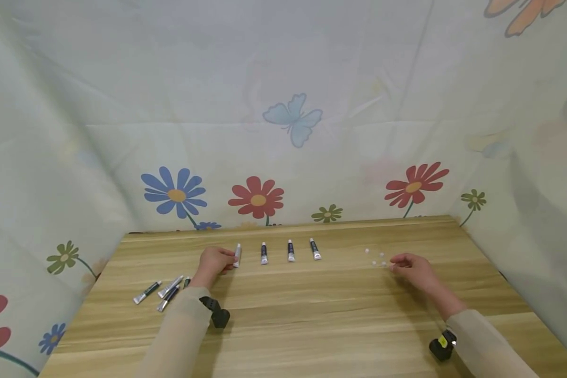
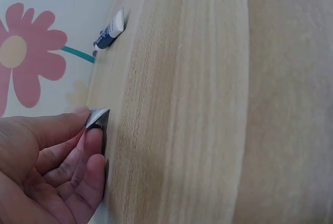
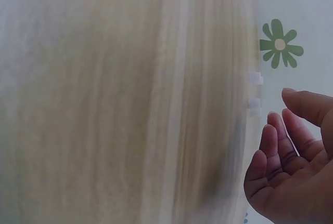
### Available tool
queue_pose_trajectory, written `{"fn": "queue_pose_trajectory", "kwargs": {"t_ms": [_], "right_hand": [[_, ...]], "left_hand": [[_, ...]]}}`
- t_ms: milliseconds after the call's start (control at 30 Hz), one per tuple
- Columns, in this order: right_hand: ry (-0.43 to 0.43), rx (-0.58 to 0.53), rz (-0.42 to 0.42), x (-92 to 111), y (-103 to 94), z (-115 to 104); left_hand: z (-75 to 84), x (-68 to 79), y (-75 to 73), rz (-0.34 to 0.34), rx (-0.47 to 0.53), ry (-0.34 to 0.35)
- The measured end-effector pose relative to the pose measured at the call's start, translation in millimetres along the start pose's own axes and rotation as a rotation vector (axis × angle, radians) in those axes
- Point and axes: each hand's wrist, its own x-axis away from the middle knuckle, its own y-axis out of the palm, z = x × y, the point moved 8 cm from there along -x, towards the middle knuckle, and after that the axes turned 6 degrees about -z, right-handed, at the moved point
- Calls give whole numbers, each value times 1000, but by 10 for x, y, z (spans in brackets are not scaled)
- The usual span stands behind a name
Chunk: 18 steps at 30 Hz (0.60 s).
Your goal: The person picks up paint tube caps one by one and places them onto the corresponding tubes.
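Note:
My left hand [image 1: 212, 263] pinches a small silver-white paint tube [image 1: 238, 256] between thumb and fingers at the left end of a row. In the left wrist view, the flat end of that tube shows at the fingertips, low over the wood; the rest is hidden by the hand. To its right lie three dark-labelled paint tubes [image 1: 291, 251], spaced apart. On the right side, my right hand [image 1: 413, 269] hovers beside several small white caps [image 1: 381, 254]. Its thumb and loosely bent fingers stand apart in the right wrist view, with nothing seen between them.
A loose cluster of several paint tubes [image 1: 170, 286] lies near my left forearm, some of them touching. The wooden table [image 1: 312, 315] ends at a flowered cloth [image 1: 354, 173] hanging behind and at both sides.

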Motion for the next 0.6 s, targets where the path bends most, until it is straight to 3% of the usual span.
{"fn": "queue_pose_trajectory", "kwargs": {"t_ms": [333, 600], "right_hand": [[-4, 116, -11, -124, 51, -27], [28, 145, -9, -217, 92, 23]], "left_hand": [[2, -13, -11, 14, -23, 5], [6, -25, -5, 18, -35, 13]]}}
